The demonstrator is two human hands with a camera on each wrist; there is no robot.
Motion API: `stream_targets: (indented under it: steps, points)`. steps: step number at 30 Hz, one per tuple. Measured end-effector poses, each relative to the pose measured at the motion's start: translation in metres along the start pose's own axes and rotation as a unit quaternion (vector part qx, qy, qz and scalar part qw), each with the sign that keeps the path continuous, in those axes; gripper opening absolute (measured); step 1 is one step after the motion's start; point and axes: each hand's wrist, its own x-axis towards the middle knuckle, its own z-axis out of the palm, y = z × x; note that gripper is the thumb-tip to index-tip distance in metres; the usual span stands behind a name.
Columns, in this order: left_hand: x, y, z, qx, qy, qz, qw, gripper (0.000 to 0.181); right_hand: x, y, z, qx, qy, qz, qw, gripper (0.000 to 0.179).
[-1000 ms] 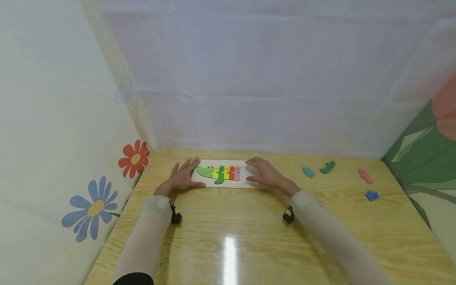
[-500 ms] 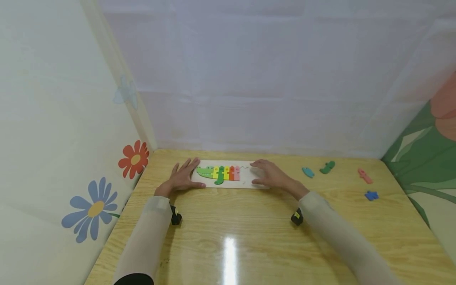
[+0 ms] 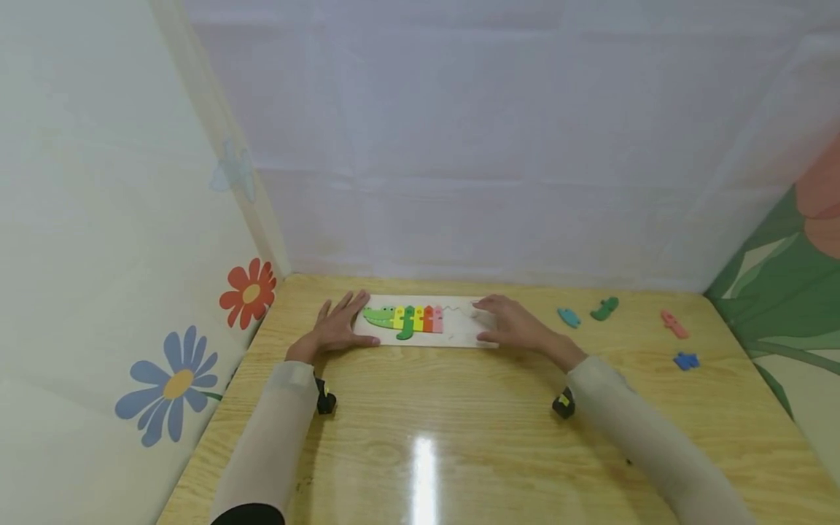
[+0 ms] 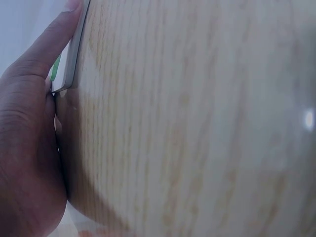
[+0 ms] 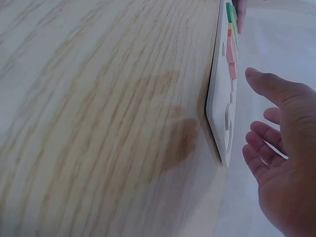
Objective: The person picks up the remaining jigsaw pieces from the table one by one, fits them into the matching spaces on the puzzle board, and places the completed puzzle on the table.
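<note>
A crocodile puzzle board is lying on the desk. The left hand is resting, spread wide, on its left end; the right hand is hovering, wide, over the other.

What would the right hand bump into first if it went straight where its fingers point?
Probably the pink puzzle piece on the white board. The right hand seems raised above the board, so it might pass over the top instead.
</note>
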Motion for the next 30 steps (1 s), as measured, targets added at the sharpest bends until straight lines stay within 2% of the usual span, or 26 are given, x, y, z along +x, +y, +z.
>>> stream_targets:
  steps: [13,22,30]
  points:
    - [-0.001,-0.001,0.0,-0.002,-0.001,0.001,1.0,0.121,-0.019,0.005,-0.012,0.03,0.011,0.012,0.9994,0.065]
    - [0.0,0.0,0.0,-0.001,-0.004,-0.001,1.0,0.121,-0.034,0.011,-0.021,0.013,0.019,0.01,0.9997,0.066]
    - [0.0,0.0,-0.001,-0.003,-0.004,0.001,1.0,0.122,-0.048,0.019,-0.027,0.007,0.04,-0.008,0.9991,0.064]
